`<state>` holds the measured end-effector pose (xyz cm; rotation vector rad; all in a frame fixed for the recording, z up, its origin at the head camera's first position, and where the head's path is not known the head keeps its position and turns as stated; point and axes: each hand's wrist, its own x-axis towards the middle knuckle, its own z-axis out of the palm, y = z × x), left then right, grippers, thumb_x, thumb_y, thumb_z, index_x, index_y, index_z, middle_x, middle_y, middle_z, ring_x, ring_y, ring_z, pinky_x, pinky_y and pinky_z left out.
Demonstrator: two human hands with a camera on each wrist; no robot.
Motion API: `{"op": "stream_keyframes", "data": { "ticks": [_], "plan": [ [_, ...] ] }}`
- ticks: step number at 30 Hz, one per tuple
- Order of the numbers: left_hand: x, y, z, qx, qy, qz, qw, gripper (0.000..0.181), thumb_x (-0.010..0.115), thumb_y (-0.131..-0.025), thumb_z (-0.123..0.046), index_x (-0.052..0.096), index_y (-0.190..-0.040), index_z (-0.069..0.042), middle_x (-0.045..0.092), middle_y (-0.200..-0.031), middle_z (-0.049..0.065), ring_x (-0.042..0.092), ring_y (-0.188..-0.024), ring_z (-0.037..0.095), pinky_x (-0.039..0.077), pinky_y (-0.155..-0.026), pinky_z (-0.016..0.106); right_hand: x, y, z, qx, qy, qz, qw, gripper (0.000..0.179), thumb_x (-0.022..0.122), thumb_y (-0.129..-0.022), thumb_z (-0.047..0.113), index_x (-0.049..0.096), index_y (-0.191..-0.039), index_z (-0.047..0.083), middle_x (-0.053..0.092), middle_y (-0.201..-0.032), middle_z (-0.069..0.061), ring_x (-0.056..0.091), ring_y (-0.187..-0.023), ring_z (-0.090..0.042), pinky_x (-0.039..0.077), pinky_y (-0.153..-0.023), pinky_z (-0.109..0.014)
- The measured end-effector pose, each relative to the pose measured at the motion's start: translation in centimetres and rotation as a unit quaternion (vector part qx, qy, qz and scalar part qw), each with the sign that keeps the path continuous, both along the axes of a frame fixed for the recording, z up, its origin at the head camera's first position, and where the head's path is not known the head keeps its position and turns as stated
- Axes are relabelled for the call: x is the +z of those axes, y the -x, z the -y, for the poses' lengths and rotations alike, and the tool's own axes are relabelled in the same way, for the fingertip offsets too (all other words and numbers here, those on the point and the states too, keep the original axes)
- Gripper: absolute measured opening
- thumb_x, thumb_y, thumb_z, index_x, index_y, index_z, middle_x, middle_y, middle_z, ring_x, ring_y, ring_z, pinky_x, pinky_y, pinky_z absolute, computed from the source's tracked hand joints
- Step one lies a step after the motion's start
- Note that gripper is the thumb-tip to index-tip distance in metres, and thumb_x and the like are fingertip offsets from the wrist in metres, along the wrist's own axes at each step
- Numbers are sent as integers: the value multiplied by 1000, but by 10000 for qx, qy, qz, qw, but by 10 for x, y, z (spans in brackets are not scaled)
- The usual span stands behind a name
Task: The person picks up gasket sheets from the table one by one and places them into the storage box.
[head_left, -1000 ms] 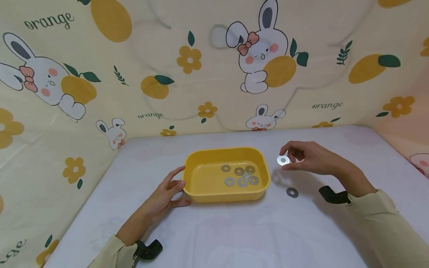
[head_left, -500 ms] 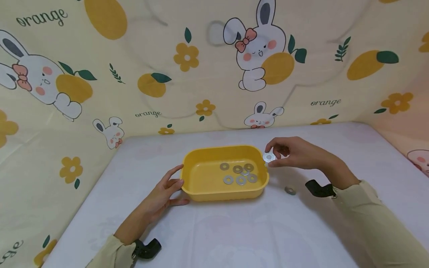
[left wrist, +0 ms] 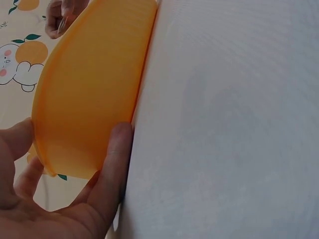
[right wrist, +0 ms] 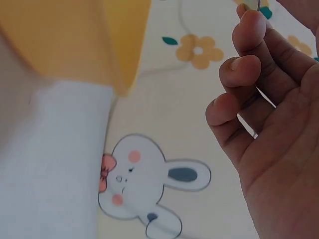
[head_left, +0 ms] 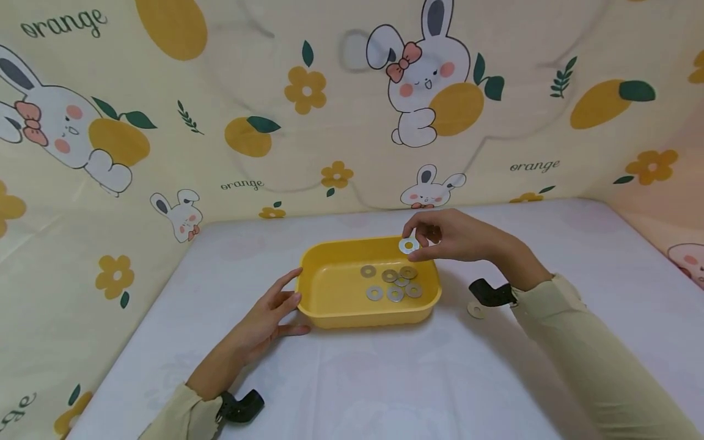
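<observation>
My left hand holds the left end of a yellow plastic tub, fingertips at its rim and thumb low on its outer wall. In the left wrist view, the left hand spans that end of the tub. Between thumb and forefinger, my right hand pinches a metal washer above the tub's back right rim. In the right wrist view, the right hand shows curled fingers, and the washer is mostly cut off at the top. Several flat washers lie on the right half of the tub's floor.
One more washer lies on the white tabletop, right of the tub and beside the right wrist's black camera. Behind the table rises a cream cloth printed with rabbits and oranges.
My right hand has carried the pinched washer leftward, from beside the tub to above its back right rim. The left hand keeps its place on the tub.
</observation>
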<state>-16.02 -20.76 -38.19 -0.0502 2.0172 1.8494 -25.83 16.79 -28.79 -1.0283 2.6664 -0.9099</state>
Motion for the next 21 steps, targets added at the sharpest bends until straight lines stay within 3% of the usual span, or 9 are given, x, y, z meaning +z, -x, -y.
{"op": "stream_keyframes", "data": {
  "ticks": [9,21],
  "plan": [
    [2,1,-1,2,-20,4,10000,57,50,-105,-27,25,-155,-40,34,-149,20,59,-117,25,60,-92,42,-4,4,25,390,240,394,9982,37,82,-82,35,64,-110,18,56,-79,2,50,-74,-16,41,-63,-23],
    [0,1,-2,41,-97,-6,9999,57,52,-104,-28,26,-154,-40,35,-148,18,60,-115,25,60,-92,43,-10,12,58,842,276,521,9947,34,81,-83,35,64,-109,21,55,-76,3,50,-73,-13,42,-66,-24]
  ]
}}
